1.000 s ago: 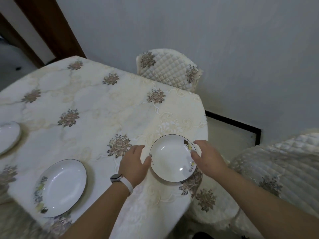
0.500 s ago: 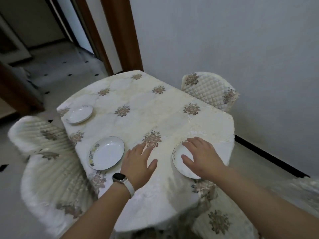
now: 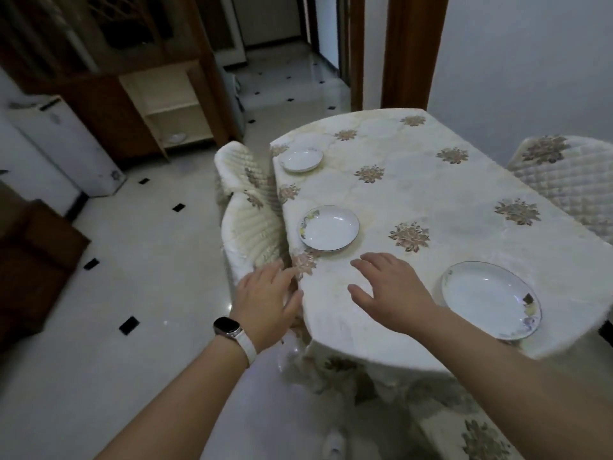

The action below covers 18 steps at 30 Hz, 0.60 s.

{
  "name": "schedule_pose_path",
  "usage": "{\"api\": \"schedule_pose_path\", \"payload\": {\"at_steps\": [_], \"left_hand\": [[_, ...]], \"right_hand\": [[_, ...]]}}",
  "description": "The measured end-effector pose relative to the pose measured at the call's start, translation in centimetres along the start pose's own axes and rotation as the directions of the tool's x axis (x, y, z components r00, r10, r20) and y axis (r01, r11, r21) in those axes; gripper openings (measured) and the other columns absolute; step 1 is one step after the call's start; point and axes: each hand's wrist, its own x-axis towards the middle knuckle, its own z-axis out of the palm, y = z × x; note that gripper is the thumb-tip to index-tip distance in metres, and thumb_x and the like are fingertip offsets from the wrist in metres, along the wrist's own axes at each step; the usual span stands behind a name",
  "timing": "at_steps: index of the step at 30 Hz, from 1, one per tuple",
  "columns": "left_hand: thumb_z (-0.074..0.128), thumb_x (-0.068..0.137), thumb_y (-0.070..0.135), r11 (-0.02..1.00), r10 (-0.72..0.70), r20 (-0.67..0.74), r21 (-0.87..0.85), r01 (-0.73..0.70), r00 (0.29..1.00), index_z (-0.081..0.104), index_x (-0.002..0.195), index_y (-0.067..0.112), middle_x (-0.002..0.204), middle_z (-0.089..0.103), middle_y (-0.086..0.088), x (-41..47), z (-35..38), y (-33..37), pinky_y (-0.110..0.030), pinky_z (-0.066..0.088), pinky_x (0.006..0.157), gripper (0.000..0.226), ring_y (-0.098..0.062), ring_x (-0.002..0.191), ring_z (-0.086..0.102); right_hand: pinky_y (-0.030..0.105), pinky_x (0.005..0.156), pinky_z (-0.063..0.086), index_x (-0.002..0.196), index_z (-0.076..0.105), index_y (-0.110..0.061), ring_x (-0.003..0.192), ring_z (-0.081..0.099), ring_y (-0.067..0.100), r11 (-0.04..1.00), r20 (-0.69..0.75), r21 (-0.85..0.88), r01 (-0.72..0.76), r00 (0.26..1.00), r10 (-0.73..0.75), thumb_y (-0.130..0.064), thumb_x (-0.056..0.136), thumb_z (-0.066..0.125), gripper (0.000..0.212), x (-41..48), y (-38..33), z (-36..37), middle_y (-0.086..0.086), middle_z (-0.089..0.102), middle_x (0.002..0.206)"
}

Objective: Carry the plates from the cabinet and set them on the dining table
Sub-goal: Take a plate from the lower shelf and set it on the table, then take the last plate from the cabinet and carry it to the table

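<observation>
Both my hands are empty, fingers spread. My right hand [image 3: 393, 295] hovers over the dining table [image 3: 464, 207]; the nearest plate [image 3: 491, 298] lies at its 3 o'clock, apart from my fingers. Another plate [image 3: 330, 228] sits at 11 o'clock. My left hand [image 3: 265, 302] is at the table's edge

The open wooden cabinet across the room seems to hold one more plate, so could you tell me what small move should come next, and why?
Probably turn and step toward the open wooden cabinet. Both the left hand and the right hand are empty, three white floral-rimmed plates already sit on the cream floral tablecloth, and a pale dish, blurred but plate-like, shows on the cabinet's bottom shelf.
</observation>
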Motion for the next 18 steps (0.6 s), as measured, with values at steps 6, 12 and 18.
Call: {"api": "schedule_pose_path", "payload": {"at_steps": [6, 12, 18], "left_hand": [[0.039, 0.088, 0.051, 0.992, -0.118, -0.019, 0.043, 0.119, 0.993, 0.058, 0.125, 0.023, 0.133, 0.057, -0.007, -3.4, -1.7, -7.9, -0.044, 0.038, 0.1, 0.05, -0.028, 0.121, 0.052], [0.028, 0.088, 0.054, 0.977, -0.213, 0.006, -0.015, 0.213, 0.977, 0.055, 0.13, 0.025, 0.14, 0.051, -0.007, -6.0, -2.2, -18.0, -0.043, 0.033, 0.106, 0.058, -0.025, 0.129, 0.046], [0.027, 0.087, 0.056, 0.953, -0.295, -0.033, -0.078, 0.291, 0.955, 0.054, 0.131, 0.025, 0.142, 0.049, -0.005, -8.5, -4.2, -32.0, -0.042, 0.031, 0.108, 0.061, -0.023, 0.131, 0.043]], "right_hand": [[0.04, 0.097, 0.043, 0.123, 0.062, -0.019, 0.116, 0.054, 0.026, 0.988, -0.006, 0.031, 0.152, 0.988, -0.152, -0.049, 0.086, 0.038, 0.053, 3.4, -8.2, 2.4, 0.001, 0.062, 0.123], [0.042, 0.103, 0.036, 0.126, 0.059, -0.022, 0.123, 0.048, 0.024, 0.974, 0.032, -0.023, 0.227, 0.973, -0.227, -0.049, 0.088, 0.042, 0.049, 8.4, -17.9, 6.2, 0.0, 0.058, 0.13], [0.036, 0.108, 0.027, 0.138, 0.049, -0.026, 0.133, 0.038, 0.018, 0.96, 0.021, -0.059, 0.274, 0.962, -0.273, -0.049, 0.093, 0.046, 0.051, 14.7, -30.7, 9.8, -0.004, 0.048, 0.143]]}}
